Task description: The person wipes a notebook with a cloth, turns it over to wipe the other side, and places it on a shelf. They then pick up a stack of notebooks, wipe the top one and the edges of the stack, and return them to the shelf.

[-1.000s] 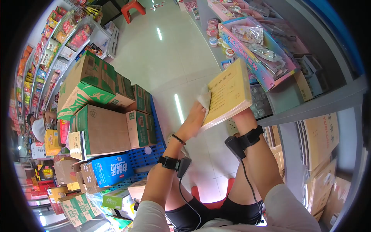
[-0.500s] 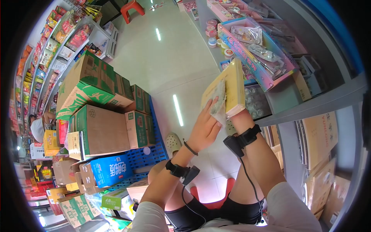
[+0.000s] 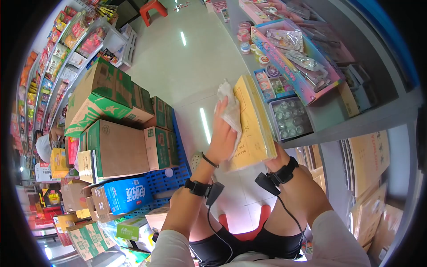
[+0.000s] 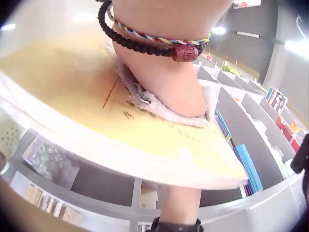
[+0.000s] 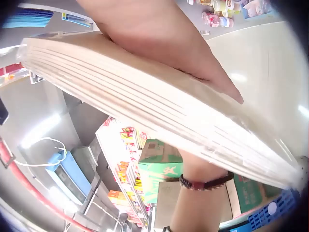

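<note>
A thick stack of yellow-covered booklets in clear plastic wrap is held up tilted over the floor; its layered page edges face the right wrist camera. My left hand grips a crumpled whitish cloth against the left side of the yellow cover. In the left wrist view the cloth bunches around the hand, on the printed face. My right hand supports the stack from its back side, one straight finger lying along it; its other fingers are hidden.
On the right shelf stand a pastel display box of packaged goods and a tray of clear round items. Cartons are piled on a blue plastic pallet at left. A red stool stands farther along the aisle.
The left hand with the cloth swept across the cover to its near edge, then back to its left side. The right hand turned the stack, and its yellow face shows more again.
</note>
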The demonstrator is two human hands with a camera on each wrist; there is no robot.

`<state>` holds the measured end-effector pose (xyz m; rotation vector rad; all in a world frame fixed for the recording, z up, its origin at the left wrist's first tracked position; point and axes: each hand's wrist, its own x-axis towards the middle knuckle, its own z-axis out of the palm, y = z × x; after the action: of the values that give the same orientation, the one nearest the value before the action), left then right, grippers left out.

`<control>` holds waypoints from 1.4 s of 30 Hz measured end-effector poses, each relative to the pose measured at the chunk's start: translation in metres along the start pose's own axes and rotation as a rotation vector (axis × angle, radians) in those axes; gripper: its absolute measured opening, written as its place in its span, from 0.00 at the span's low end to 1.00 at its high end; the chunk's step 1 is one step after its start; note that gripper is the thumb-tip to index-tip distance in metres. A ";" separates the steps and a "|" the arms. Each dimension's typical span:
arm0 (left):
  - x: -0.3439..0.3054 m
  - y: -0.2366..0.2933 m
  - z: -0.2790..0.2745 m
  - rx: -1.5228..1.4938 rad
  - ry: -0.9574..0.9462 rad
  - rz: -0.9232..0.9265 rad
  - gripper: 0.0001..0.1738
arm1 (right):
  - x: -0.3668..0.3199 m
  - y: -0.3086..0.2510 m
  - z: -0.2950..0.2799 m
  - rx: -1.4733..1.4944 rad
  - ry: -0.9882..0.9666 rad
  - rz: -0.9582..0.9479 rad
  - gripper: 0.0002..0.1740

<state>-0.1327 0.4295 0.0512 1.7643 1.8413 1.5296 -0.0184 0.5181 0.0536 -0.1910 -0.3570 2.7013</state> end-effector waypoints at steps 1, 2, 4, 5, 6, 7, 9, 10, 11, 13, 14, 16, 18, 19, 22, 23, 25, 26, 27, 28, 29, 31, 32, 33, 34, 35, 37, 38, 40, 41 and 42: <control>0.001 -0.003 -0.003 0.047 0.005 -0.007 0.25 | -0.001 -0.001 0.002 0.000 0.003 -0.005 0.15; 0.001 -0.004 -0.004 0.048 0.005 -0.008 0.25 | -0.001 -0.002 0.005 0.000 0.005 -0.012 0.15; 0.002 -0.006 -0.004 0.092 -0.045 -0.120 0.25 | 0.043 -0.003 0.026 -0.001 0.011 -0.028 0.15; 0.002 -0.008 -0.004 0.092 -0.045 -0.120 0.25 | 0.034 -0.010 0.025 -0.002 0.014 -0.035 0.15; 0.003 -0.009 -0.002 0.000 -0.067 -0.161 0.25 | 0.037 -0.012 0.026 -0.003 0.016 -0.042 0.15; 0.002 -0.011 -0.001 -0.091 -0.087 -0.201 0.25 | 0.038 -0.014 0.028 -0.004 0.018 -0.048 0.15; -0.001 -0.016 0.001 -0.101 -0.100 -0.208 0.25 | 0.031 -0.022 0.029 -0.005 0.021 -0.061 0.15; -0.001 -0.017 0.002 -0.113 -0.113 -0.215 0.26 | 0.031 -0.025 0.031 -0.006 0.024 -0.068 0.15; -0.001 -0.017 0.003 -0.114 -0.113 -0.215 0.26 | 0.016 -0.029 0.028 -0.008 0.028 -0.075 0.15; -0.004 -0.016 0.006 -0.093 -0.123 -0.196 0.25 | 0.016 -0.034 0.031 -0.007 0.036 -0.088 0.15; -0.005 -0.015 0.007 -0.091 -0.124 -0.199 0.25 | 0.022 -0.038 0.033 -0.005 0.040 -0.094 0.15; -0.008 -0.010 0.010 -0.084 -0.146 -0.170 0.26 | 0.007 -0.044 0.033 -0.001 0.047 -0.107 0.15; -0.013 0.001 0.016 -0.063 -0.159 -0.161 0.26 | 0.007 -0.046 0.036 -0.004 0.055 -0.124 0.15; -0.015 0.008 0.020 -0.043 -0.169 -0.152 0.27 | 0.014 -0.045 0.041 -0.008 0.060 -0.133 0.15; -0.021 0.028 0.032 -0.036 -0.201 -0.057 0.28 | 0.002 -0.046 0.046 -0.012 0.076 -0.162 0.16; -0.024 0.033 0.035 -0.038 -0.204 -0.059 0.28 | 0.002 -0.046 0.044 -0.011 0.079 -0.164 0.16; -0.028 0.039 0.040 0.072 -0.201 -0.008 0.31 | 0.004 -0.042 0.035 -0.095 0.090 -0.193 0.15; -0.028 0.038 0.041 0.071 -0.200 -0.008 0.31 | 0.007 -0.039 0.030 -0.138 0.093 -0.206 0.15; -0.029 0.038 0.042 0.061 -0.184 0.012 0.33 | 0.009 -0.037 0.025 -0.181 0.095 -0.219 0.15; -0.027 0.040 0.041 0.052 -0.168 0.031 0.34 | 0.012 -0.034 0.021 -0.224 0.098 -0.232 0.15; -0.026 0.041 0.040 0.052 -0.167 0.031 0.34 | 0.014 -0.030 0.017 -0.225 0.097 -0.231 0.15; -0.023 0.042 0.035 0.039 -0.165 0.044 0.36 | 0.014 -0.020 0.020 -0.405 0.078 -0.259 0.15; -0.024 0.043 0.035 0.038 -0.166 0.044 0.36 | 0.008 -0.020 0.026 -0.416 0.087 -0.188 0.17; -0.025 0.044 0.035 0.013 -0.122 0.041 0.37 | 0.006 -0.016 0.033 -0.415 0.088 -0.189 0.17; -0.026 0.044 0.035 -0.011 -0.077 0.039 0.38 | 0.005 -0.012 0.039 -0.419 0.108 -0.185 0.18; -0.027 0.045 0.035 -0.011 -0.078 0.039 0.38 | 0.005 -0.010 0.042 -0.423 0.127 -0.181 0.19; -0.030 0.046 0.037 -0.036 0.004 0.020 0.42 | 0.009 -0.005 0.028 -0.479 0.066 -0.146 0.20; -0.030 0.045 0.037 -0.036 0.004 0.021 0.42 | 0.011 -0.002 0.024 -0.491 0.006 -0.100 0.20; -0.027 0.042 0.038 -0.106 0.071 -0.108 0.47 | 0.012 0.007 0.018 -0.550 -0.024 -0.110 0.20; -0.022 0.044 0.034 -0.106 0.069 -0.107 0.47 | 0.014 0.014 0.010 -0.548 -0.023 -0.111 0.20; -0.017 0.045 0.028 -0.228 0.135 -0.077 0.48 | 0.017 0.023 0.000 -0.656 -0.095 -0.228 0.20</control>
<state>-0.0789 0.4207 0.0626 1.5061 1.6900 1.7866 -0.0428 0.5051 0.0464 -0.1902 -1.2079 2.2851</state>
